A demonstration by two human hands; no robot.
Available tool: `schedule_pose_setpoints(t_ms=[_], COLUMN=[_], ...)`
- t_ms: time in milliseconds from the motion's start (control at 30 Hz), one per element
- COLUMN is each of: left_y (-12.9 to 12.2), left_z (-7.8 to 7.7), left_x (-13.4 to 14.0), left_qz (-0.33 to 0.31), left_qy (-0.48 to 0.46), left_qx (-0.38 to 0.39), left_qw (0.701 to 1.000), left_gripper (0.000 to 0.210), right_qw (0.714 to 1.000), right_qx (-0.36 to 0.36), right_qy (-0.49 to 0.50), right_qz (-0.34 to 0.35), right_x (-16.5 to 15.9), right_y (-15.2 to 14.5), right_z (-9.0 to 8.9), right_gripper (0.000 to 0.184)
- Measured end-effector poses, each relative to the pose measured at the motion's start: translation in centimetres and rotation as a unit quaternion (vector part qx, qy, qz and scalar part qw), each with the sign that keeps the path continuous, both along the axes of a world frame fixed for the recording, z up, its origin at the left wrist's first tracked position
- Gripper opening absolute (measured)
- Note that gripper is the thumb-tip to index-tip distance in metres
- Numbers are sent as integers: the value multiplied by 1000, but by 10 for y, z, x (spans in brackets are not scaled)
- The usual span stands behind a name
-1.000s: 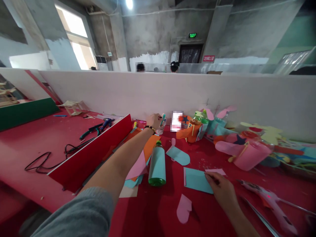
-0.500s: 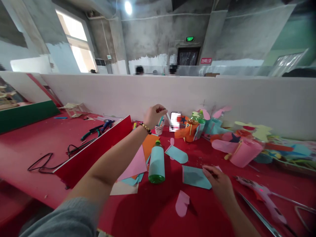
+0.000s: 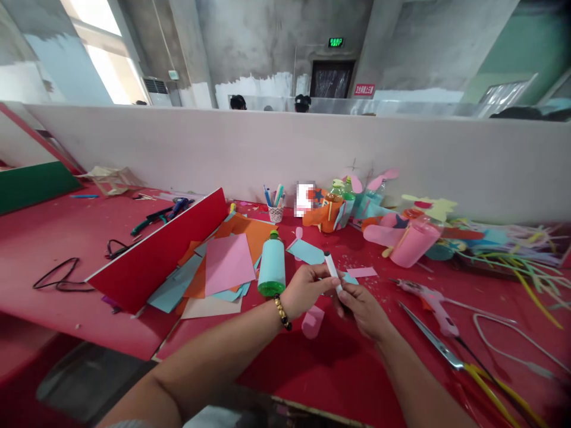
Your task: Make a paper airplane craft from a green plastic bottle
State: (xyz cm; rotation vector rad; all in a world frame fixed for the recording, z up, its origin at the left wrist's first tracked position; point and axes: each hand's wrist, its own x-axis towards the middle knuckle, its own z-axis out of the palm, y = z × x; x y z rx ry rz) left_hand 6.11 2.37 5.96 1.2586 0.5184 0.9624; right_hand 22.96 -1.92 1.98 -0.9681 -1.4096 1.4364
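A white marker pen (image 3: 332,270) with a black end stands tilted between my two hands. My left hand (image 3: 310,289) pinches it from the left, fingers closed. My right hand (image 3: 363,308) is closed round its lower part, and those fingers are partly hidden. Just behind the right hand a bit of light blue paper (image 3: 351,278) shows; whether the hand touches it I cannot tell. Below the hands lies a folded pink paper piece (image 3: 313,321). Left of them stands a green bottle wrapped in light blue paper (image 3: 272,267), with a rounded light blue paper wing (image 3: 307,251) beyond.
Coloured paper sheets (image 3: 229,264) lie left, beside a red board (image 3: 165,255). A pen cup (image 3: 275,213) stands at the back. Decorated bottles (image 3: 414,241) are at the right. A pink glue gun (image 3: 430,303) with its cord and large scissors (image 3: 439,342) lie right of my hands.
My left hand has come back from near the pen cup with the white marker. My right hand has lifted and moved left to meet it. The view has tilted down.
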Motion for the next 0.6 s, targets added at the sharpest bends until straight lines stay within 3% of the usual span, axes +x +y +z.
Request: schedule_pose_setpoints(t_ms=[133,300,433,533,600], left_y=[0,1,15,26,24], left_z=[-6,-15,-2,11,12], left_x=[-4,-3,-21,-38,-41], left_qz=[73,89,184,276,251], left_qy=[-39,-100,-158,-185,-67], left_qx=[1,-30,-27,49,124], left_qw=[997,991,970,942,958], left_gripper=[32,29,31,25,19], right_qw=[999,998,997,991,986], right_qx=[-37,-39,-8,-13,-7], right_qy=[4,-26,-31,4,30], right_qz=[2,-40,-70,-133,-161], right_x=[-3,-7,0,8,11], right_y=[4,7,7,7,6], right_z=[-4,-6,-7,-5,-2], right_gripper=[36,36,32,30,31])
